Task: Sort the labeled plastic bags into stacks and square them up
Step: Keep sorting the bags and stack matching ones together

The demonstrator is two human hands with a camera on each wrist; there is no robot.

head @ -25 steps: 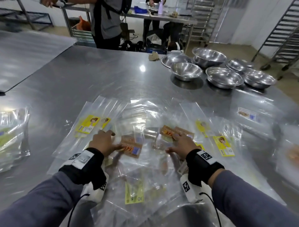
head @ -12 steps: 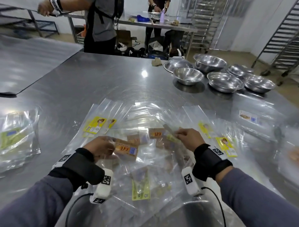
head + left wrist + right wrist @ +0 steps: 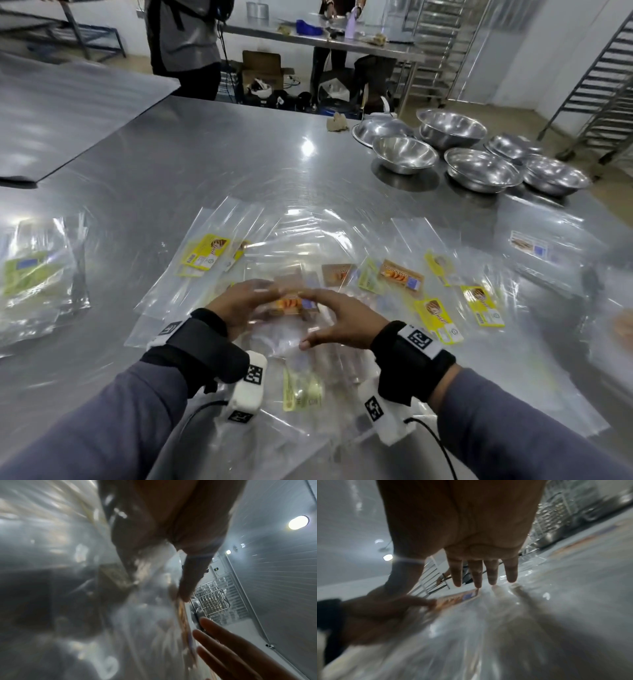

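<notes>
Clear plastic bags with coloured labels lie spread over the steel table [image 3: 205,164]. My left hand [image 3: 239,301] grips a bundle of orange-labelled bags [image 3: 291,304] just above the pile; in the right wrist view its fingers [image 3: 419,601] pinch the label's edge [image 3: 457,599]. My right hand [image 3: 342,318] is open, its straight fingers [image 3: 477,573] against the bundle's right side. Yellow-labelled bags lie at the left [image 3: 205,253] and right [image 3: 435,318]. Another orange-labelled bag [image 3: 400,277] lies flat to the right. Both wrist views are blurred.
A stack of green-labelled bags [image 3: 30,274] sits at the table's left edge, and a white-labelled bag [image 3: 527,245] lies far right. Several steel bowls [image 3: 479,169] stand at the back right. A person [image 3: 185,44] stands beyond the table's far edge.
My left hand lifted the orange-labelled bags off the pile. My right hand let go of the bag it pinched and came in flat against the bundle. Both hands now meet at the centre.
</notes>
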